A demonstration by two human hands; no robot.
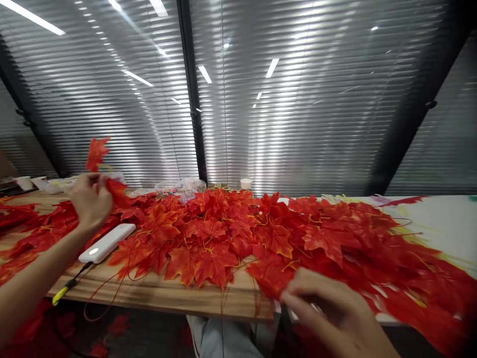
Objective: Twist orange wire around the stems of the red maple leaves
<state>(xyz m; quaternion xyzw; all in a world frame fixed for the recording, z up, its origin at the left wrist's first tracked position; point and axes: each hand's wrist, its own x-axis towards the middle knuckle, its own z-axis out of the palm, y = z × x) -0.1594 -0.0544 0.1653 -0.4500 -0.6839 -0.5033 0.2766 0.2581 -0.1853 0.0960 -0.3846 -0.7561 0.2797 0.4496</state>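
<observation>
My left hand (90, 199) is raised over the left part of the table, its fingers closed in a pinch on a red artificial maple leaf (97, 153) that stands up above them. Another red leaf (118, 193) hangs just beside those fingers. Near the front edge, my right hand (328, 308) is closed with thumb and forefinger together, against the lower edge of a red-orange leaf (270, 271). Whether it grips that leaf or a thin thread is hidden. A long pile of artificial maple leaves (208, 228) with yellowish stems spreads between and beyond both hands.
A white power bank (107, 242) with a black-and-yellow cable (70, 284) lies left on the wooden tabletop (194, 298). Thin red cords (106, 293) hang over the front edge. Behind the pile stand a paper cup (246, 184) and clear plastic bags (182, 186), before window blinds (283, 109).
</observation>
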